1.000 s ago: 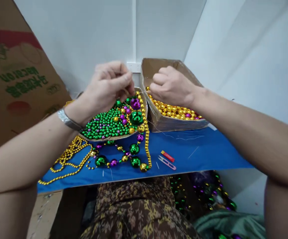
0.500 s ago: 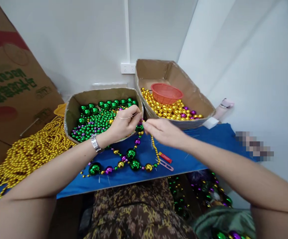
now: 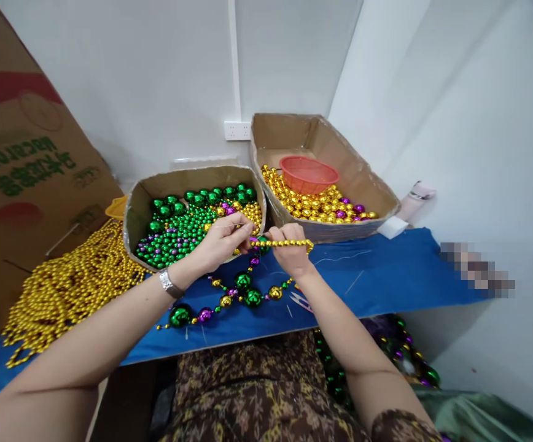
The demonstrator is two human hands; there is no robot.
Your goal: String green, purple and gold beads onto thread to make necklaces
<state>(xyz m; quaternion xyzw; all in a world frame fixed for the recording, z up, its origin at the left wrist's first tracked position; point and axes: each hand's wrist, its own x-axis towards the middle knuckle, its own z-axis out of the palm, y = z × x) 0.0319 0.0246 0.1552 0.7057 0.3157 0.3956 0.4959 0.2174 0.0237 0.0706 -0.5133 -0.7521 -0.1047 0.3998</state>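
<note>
My left hand (image 3: 224, 240) is pinched shut on a thin needle and thread, just in front of a cardboard box (image 3: 134, 209) of green, purple and gold beads. My right hand (image 3: 290, 252) is closed on a short string of small gold beads (image 3: 285, 244), held level between both hands. Below them a strand of large green, gold and purple beads (image 3: 243, 293) lies on the blue cloth (image 3: 386, 270).
A second cardboard box (image 3: 368, 184) with gold balls and a red basket (image 3: 307, 174) stands at the back right. A heap of gold bead strings (image 3: 64, 282) lies at the left by a leaning carton (image 3: 22, 166). Small snips (image 3: 304, 301) lie on the cloth.
Both hands have come down from in front of the camera to just above the cloth. The gold string now stretches level between them; the right hand drew in closer.
</note>
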